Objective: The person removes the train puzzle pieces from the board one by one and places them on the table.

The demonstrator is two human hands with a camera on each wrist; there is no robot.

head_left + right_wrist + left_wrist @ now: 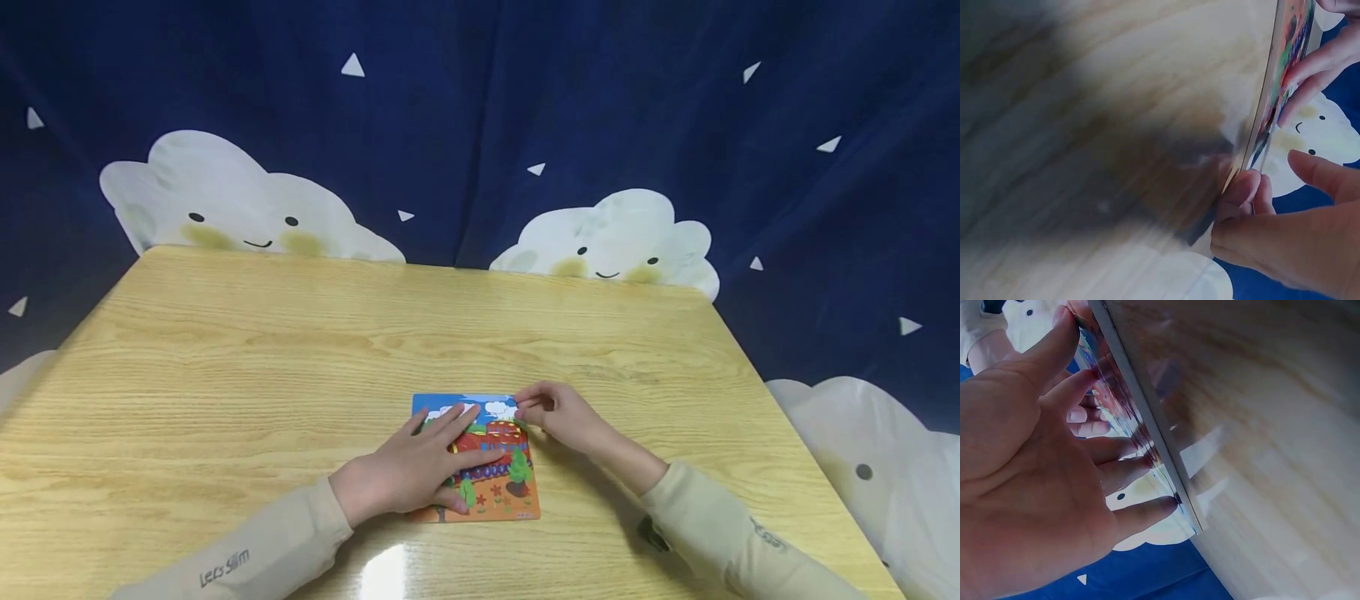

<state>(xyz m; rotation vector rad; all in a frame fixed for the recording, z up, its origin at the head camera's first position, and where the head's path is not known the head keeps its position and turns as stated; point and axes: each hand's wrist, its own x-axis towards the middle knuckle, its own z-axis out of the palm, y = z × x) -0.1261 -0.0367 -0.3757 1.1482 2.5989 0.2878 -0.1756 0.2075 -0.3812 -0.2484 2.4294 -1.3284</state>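
A thin, square picture board (495, 500) lies flat on the wooden table, printed with a red train, green trees, clouds and an orange ground. My left hand (408, 475) rests across its left and middle part, fingers spread, covering some of the print. In the left wrist view, the left hand's fingertips (1166, 505) press on the board's face near its grey edge (1141, 406). At the upper right corner, my right hand (562, 417) pinches with thumb and curled fingers. The right wrist view shows these right fingertips (1241, 190) right at the corner; what lies between them is largely hidden.
The light wooden table (262, 358) extends around the board on all sides. Behind it hangs a dark blue curtain (450, 100) with white triangles and smiling clouds. A bright reflection shows on the tabletop near the front.
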